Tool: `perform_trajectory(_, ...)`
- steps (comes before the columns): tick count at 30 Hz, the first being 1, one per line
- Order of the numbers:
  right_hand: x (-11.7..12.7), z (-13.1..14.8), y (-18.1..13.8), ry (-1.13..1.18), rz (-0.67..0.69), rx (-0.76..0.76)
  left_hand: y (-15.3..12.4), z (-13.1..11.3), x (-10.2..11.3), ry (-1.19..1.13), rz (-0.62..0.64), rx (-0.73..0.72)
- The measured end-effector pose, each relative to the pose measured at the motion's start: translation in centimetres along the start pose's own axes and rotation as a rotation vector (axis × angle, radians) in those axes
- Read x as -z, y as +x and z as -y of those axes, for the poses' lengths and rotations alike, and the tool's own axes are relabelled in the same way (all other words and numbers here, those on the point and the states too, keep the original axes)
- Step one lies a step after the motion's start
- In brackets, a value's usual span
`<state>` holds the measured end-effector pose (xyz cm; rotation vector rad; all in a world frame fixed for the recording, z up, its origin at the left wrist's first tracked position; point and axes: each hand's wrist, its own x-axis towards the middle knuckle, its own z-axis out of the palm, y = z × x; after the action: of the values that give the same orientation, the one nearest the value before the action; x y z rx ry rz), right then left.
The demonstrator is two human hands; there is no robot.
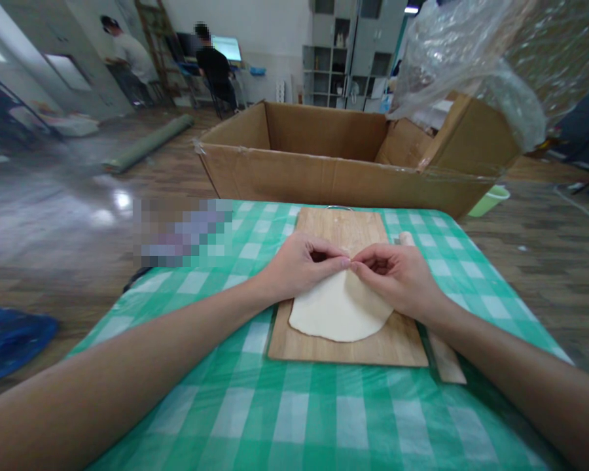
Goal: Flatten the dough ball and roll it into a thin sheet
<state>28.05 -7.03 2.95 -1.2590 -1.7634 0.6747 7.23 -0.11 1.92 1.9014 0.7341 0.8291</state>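
A flat, pale sheet of dough with a rounded near edge lies on a wooden cutting board. Thumb and fingers of my left hand pinch its far edge near the middle of the board. Fingertips almost touching the left ones, my right hand pinches the same edge from the right. Both hands hide the far part of the sheet. Beside the board's right side lies a wooden rolling pin, partly covered by my right hand and wrist.
A green-and-white checked cloth covers the table. Beyond it stands a large open cardboard box, with clear plastic wrap at its right. A blurred-out item lies at the table's left edge. Two people are in the background.
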Motion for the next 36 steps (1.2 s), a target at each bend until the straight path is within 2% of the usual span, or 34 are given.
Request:
perform_trajectory(11, -0.2, 0.1, 0.1, 0.021, 0.009, -0.004, 0.0, -0.6, 0.0, -0.055, -0.022, 0.053)
perform_trajectory(19, -0.3, -0.2, 0.4, 0.205, -0.029, -0.104, 0.2, -0.5, -0.1, -0.05, -0.002, 0.019)
perform_trajectory(27, 0.2, -0.9, 0.6, 0.237, 0.08, -0.181, 0.2, 0.0, 0.2, -0.12, -0.166, 0.138)
perform_trajectory(36, 0.4, -1.2, 0.7, 0.237, 0.092, -0.206, 0.4, -0.6, 0.0, -0.034, -0.015, 0.083)
